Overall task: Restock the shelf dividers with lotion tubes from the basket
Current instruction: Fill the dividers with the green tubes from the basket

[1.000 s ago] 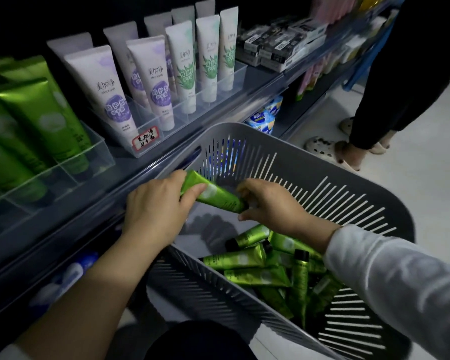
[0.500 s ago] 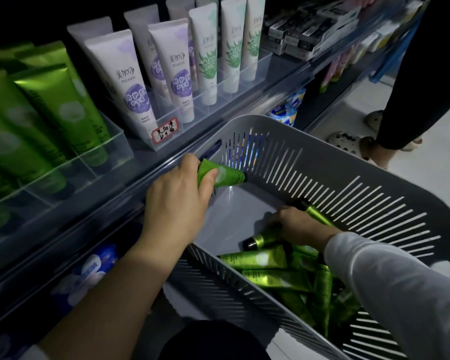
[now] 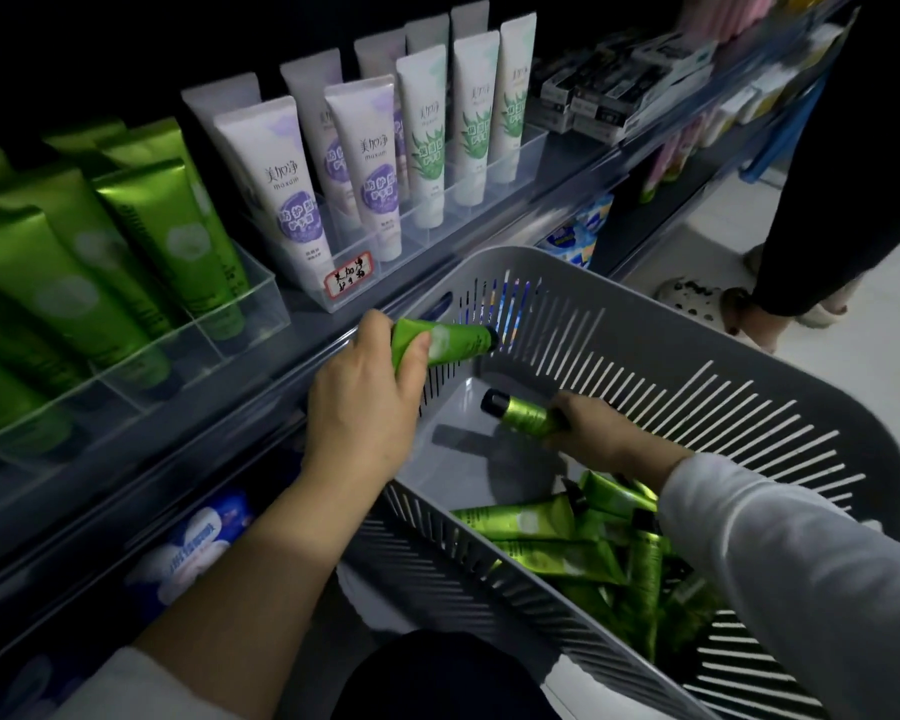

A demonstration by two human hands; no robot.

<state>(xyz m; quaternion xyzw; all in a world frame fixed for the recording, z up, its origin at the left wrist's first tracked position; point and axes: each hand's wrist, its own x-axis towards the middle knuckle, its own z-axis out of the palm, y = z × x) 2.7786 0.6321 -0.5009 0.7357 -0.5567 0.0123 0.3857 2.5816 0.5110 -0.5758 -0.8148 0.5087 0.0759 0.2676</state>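
Status, near to far: basket (image 3: 671, 387) sits by your knees w/ a heap of green tubes (image 3: 552, 537) bunched in its near-right corner. Too tangled to count, but it's plenty, so the bulk of the stock is not shelved yet. Your right hand (image 3: 601, 433) is low inside the basket, fingers wrapped round a second tube (image 3: 526, 415), black cap aimed up-left, lifted clear of the heap. Your left hand (image 3: 365, 407) is clamped on the first tube (image 3: 445, 341) at its crimp end, cap pointing right, hovering over the basket's left rim just beside the shelf edge. It's not in any slot yet. So both hands are loaded and zero of those two are placed. Next up the shelf: the clear divider (image 3: 263, 288) already holds rows of shelved green tubes (image 3: 167, 236), caps down, leaning back. The front cells look to have room, but the light's dim, so can't tell how many gaps are left. My read is that's the target, since the colour matches. Further right, the white-purple tubes (image 3: 287, 189) w/ a handwritten price tag (image 3: 349, 275) and the aloe tubes (image 3: 422, 148) look full, nothing for you there. Far end: boxes (image 3: 624, 90) and another person's legs (image 3: 827, 200) in the aisle, well apart from your work. Est. progress: early-to-mid, w/ lots of pick-place cycles to go.
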